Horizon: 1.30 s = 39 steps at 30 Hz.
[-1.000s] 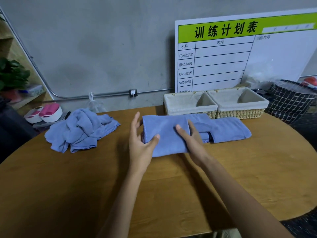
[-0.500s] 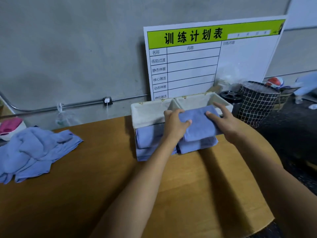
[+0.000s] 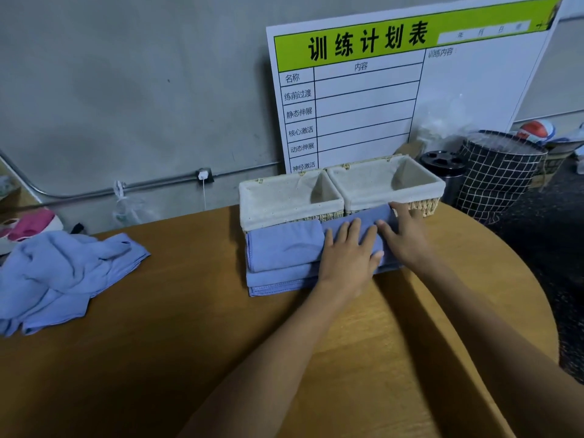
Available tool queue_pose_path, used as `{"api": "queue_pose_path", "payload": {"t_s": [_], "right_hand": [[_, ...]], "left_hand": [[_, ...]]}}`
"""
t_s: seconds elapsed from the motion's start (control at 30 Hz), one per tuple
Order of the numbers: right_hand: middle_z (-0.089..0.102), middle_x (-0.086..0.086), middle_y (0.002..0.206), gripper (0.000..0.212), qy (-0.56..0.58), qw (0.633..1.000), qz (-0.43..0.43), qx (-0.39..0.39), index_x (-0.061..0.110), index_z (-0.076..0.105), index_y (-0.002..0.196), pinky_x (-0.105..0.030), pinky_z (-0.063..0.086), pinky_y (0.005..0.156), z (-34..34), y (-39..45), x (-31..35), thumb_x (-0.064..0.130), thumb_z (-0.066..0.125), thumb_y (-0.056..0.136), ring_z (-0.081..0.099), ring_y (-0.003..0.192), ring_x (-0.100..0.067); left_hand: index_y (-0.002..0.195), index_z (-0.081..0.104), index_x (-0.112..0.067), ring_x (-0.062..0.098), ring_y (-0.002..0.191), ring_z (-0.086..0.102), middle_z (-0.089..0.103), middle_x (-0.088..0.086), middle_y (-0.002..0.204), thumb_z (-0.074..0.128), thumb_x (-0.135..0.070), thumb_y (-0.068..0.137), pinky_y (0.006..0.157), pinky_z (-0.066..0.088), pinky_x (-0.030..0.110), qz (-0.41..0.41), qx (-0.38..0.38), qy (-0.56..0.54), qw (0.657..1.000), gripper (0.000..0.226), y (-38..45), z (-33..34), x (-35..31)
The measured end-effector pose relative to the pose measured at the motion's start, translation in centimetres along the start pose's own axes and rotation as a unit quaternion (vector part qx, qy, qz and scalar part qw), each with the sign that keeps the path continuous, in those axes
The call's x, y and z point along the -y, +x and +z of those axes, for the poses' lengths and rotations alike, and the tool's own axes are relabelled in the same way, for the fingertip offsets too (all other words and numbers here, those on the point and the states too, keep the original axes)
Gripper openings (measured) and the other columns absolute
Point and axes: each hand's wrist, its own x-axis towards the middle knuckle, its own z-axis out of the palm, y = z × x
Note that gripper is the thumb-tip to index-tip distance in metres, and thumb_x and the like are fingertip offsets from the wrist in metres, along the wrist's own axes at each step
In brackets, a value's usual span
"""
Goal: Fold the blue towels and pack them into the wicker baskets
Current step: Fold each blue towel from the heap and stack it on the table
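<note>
Both forearms reach in from the near edge of the round wooden surface (image 3: 189,358) toward its far edge. The left hand (image 3: 346,256) lies palm down with fingers straight and spread on a folded blue towel (image 3: 366,229), and the right hand (image 3: 406,235) lies flat just beside it on the same towel, its fingers likewise straight — neither grips anything. That towel rests on the right side of a low stack of folded towels (image 3: 281,263), whose front sits a little in from the far edge; how many layers lie under the hands I cannot tell, since the hands cover that part.

Touching the back of the stack stand two wicker baskets with pale cloth liners, side by side at the far edge. The left basket (image 3: 286,197) and the right basket (image 3: 385,180) both show bare lining inside, though their floors are partly hidden by the near walls.

Over at the left edge lies a loose heap of blue towels (image 3: 63,273), unfolded and cut off by the frame.

Behind the baskets a white board with a green header (image 3: 395,90) leans on the grey wall — beside it, off the surface, stands a dark checked bin (image 3: 499,175).
</note>
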Motion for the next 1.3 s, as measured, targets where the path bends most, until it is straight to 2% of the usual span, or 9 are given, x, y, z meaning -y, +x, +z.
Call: {"api": "queue_pose_path", "payload": {"t_s": [0.07,0.17,0.37,0.5,0.73,0.93,1.1,1.2,1.3], "right_hand": [[0.053,-0.017,0.128,0.04,-0.118,0.988,-0.069,-0.066,0.016,0.053,0.135,-0.045,0.047,0.083,-0.4,-0.6,0.2,0.032,0.056,0.098,0.055,0.108,-0.037],[0.056,-0.005,0.131,0.034,-0.154,0.982,-0.108,0.005,0.024,0.058,0.132,-0.047,0.046,0.087,0.2,-1.2,0.3,0.034,0.041,0.104,0.057,0.112,-0.032],[0.068,-0.006,0.117,0.03,-0.14,0.981,-0.115,-0.073,0.018,0.07,0.112,-0.045,0.043,0.086,-0.3,-2.6,1.6,0.031,0.045,0.099,0.059,0.107,-0.034],[0.067,-0.009,0.102,0.028,-0.011,0.975,-0.217,-0.054,0.012,0.069,0.106,-0.041,0.043,0.078,1.9,-5.3,8.5,0.022,0.047,0.094,0.058,0.094,-0.032],[0.059,0.0,0.108,0.035,0.059,0.932,-0.316,0.169,0.02,0.064,0.114,-0.042,0.049,0.085,13.7,-11.7,20.4,0.039,0.04,0.098,0.057,0.098,-0.025],[0.056,0.004,0.127,0.031,0.011,0.929,-0.289,0.232,0.029,0.059,0.129,-0.037,0.039,0.098,21.6,-14.7,24.6,0.036,0.048,0.101,0.048,0.119,-0.024],[0.061,0.007,0.122,0.036,0.012,0.931,-0.287,0.223,0.032,0.062,0.127,-0.037,0.038,0.096,24.2,-14.1,26.5,0.042,0.047,0.096,0.052,0.113,-0.022],[0.063,0.006,0.123,0.032,0.194,0.919,-0.238,0.248,0.027,0.064,0.126,-0.024,0.041,0.099,24.2,-13.3,28.4,0.037,0.058,0.096,0.058,0.114,-0.012],[0.063,0.007,0.128,0.031,0.343,0.892,-0.167,0.243,0.022,0.061,0.13,-0.017,0.046,0.094,23.5,-12.5,30.7,0.026,0.06,0.1,0.061,0.109,-0.004]], "left_hand": [[0.159,0.02,-0.02,0.034,0.153,0.011,0.013,0.014,0.167,0.028,-0.044,0.108,0.122,0.012,0.058,-0.004,-0.002,0.004,1.0,0.057,-0.2,-0.1,-0.2],[0.157,0.025,-0.016,0.035,0.152,0.015,0.017,0.017,0.165,0.032,-0.041,0.108,0.122,0.014,0.058,-0.007,0.004,0.032,0.999,0.056,-0.3,-0.7,-0.6],[0.12,0.067,-0.006,0.029,0.112,0.06,0.068,0.012,0.121,0.049,-0.013,0.101,0.1,0.043,0.043,0.083,-0.128,-0.119,0.981,0.027,-3.7,-5.3,4.2],[0.107,0.072,-0.018,0.018,0.099,0.063,0.072,-0.003,0.107,0.051,-0.025,0.098,0.087,0.05,0.034,-0.044,-0.212,-0.212,0.953,0.024,-10.2,-7.9,11.5],[0.091,0.075,-0.017,0.024,0.088,0.066,0.072,-0.001,0.096,0.066,-0.014,0.089,0.076,0.051,0.037,-0.269,-0.249,-0.042,0.93,0.01,-23.4,-9.6,30.6],[0.122,0.067,-0.01,0.04,0.107,0.056,0.059,0.017,0.123,0.076,-0.027,0.086,0.088,0.047,0.054,-0.432,-0.289,0.033,0.854,0.041,-29.5,-11.7,41.3],[0.081,0.07,-0.008,0.027,0.069,0.062,0.063,0.006,0.075,0.053,-0.049,0.094,0.061,0.049,0.045,-0.32,-0.358,-0.024,0.877,0.046,-29.3,-9.1,42.4],[0.072,0.072,-0.01,0.018,0.059,0.056,0.063,0.0,0.064,0.069,-0.027,0.092,0.062,0.047,0.036,-0.181,-0.431,-0.017,0.884,0.026,-27.8,-9.6,38.9],[0.079,0.069,-0.008,0.013,0.06,0.049,0.059,0.001,0.065,0.068,-0.014,0.095,0.061,0.041,0.027,-0.162,-0.41,0.051,0.896,0.018,-26.7,-8.7,34.5]]}}
